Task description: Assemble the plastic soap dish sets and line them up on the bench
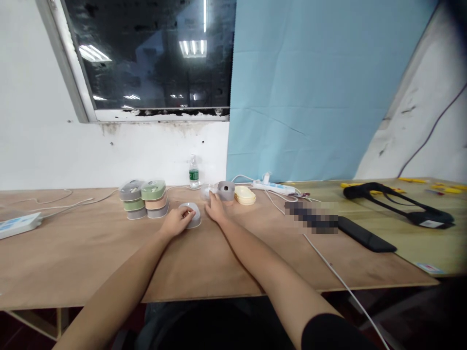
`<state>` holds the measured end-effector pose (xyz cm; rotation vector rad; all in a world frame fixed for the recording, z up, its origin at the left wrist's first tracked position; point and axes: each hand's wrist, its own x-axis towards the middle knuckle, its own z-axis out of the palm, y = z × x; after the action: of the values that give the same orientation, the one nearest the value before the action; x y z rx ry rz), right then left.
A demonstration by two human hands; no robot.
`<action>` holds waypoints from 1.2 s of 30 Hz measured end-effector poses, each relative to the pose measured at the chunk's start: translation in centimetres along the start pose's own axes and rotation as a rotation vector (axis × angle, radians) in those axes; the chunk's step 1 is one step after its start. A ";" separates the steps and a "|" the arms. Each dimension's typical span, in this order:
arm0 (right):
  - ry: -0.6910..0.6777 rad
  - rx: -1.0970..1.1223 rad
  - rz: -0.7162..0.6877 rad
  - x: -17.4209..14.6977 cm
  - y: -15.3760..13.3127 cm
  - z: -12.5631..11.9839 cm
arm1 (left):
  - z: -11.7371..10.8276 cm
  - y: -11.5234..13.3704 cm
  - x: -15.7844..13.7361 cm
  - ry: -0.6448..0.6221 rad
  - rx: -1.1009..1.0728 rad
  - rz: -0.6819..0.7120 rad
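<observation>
A small grey plastic box (195, 220) with rounded corners sits on the table in front of me. My left hand (177, 219) is closed on its left side, with fingers over the rim. Further forward, my right hand (215, 208) reaches with fingers stretched out to clear plastic lids (206, 191); its fingertips overlap them, and whether they touch is hard to see. Just right of that hand stands a grey box with a dark square opening (226, 189), on top of a brownish piece. Beside it are stacked cream-yellow trays (245, 195).
Two stacks of lidded boxes, one grey-topped (132, 199) and one green-topped (153, 198), stand at left. A water bottle (193, 172) is by the wall. Power strips (273, 187), a white cable (335, 273), a black slab-like object (366, 234) and a black strap frame (397, 204) lie about.
</observation>
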<state>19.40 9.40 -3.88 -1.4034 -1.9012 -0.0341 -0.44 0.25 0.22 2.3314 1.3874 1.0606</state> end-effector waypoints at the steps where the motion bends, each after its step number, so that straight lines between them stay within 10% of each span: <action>1: -0.011 0.000 0.003 0.0 0.1 0.0 | 0.0 0.0 0.0 0.000 0.003 -0.002; 18: 0.028 -0.126 -0.127 3.6 -2.3 -2.8 | 0.0 0.3 0.0 -0.022 0.021 -0.004; 36: 0.038 -0.026 0.135 4.8 -2.7 0.0 | -0.1 0.5 -0.1 -0.024 0.045 0.004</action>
<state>16.67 12.25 -0.06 -1.5352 -1.7773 -0.0196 -0.18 -0.08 0.46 2.3710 1.4134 1.0096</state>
